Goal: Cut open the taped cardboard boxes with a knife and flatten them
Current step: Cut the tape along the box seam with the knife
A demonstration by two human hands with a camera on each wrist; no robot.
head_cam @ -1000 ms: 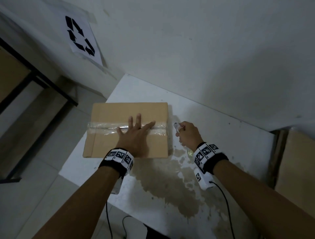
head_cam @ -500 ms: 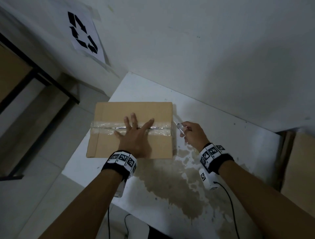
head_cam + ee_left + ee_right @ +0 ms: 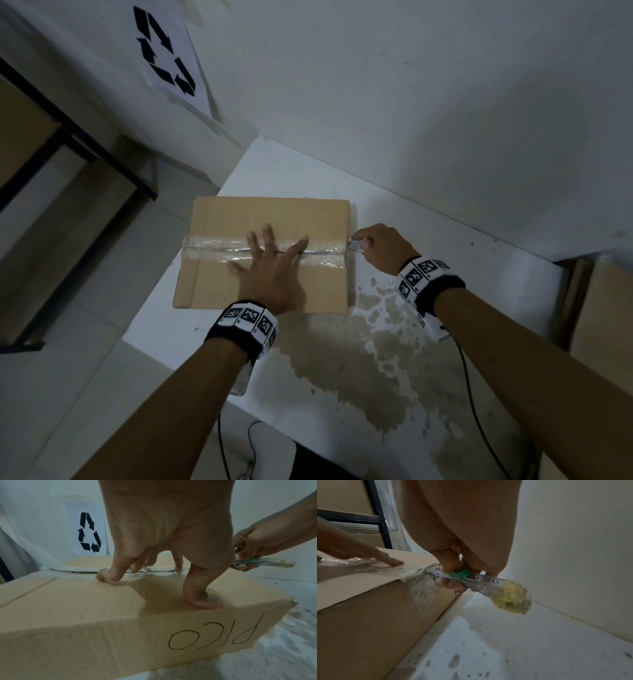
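— White tabletop (image 3: 462,260) under me, pushed into a corner of pale walls, with a big brownish stain (image 3: 342,363) spread across its near part. What do you want to know?

— Is anything in the box?

— Can't tell. The flat brown cardboard box (image 3: 274,219) is closed, its two top flaps meeting along a centre seam under a strip of clear shiny tape (image 3: 212,248). It sits near the table's left edge, just beyond the stain. "PICO" is handwritten in black on the side facing me, upside down in the left wrist view.

— And your hands?

— My left hand (image 3: 270,270) lies flat on top of the box, fingers spread and straight, pressing across the tape. My right hand (image 3: 380,248) is curled round a clear plastic utility knife with a green slider (image 3: 462,574), its tip at the right end of the seam where the tape wrinkles over the edge.

— Is the blade in the tape?

— Hard to say; the tip is blurred and lost against the crumpled tape. Beyond the box, a white paper sheet with a black recycling symbol (image 3: 168,54) hangs on the wall. Brown cardboard (image 3: 603,308) at the far right is cut off by the frame.
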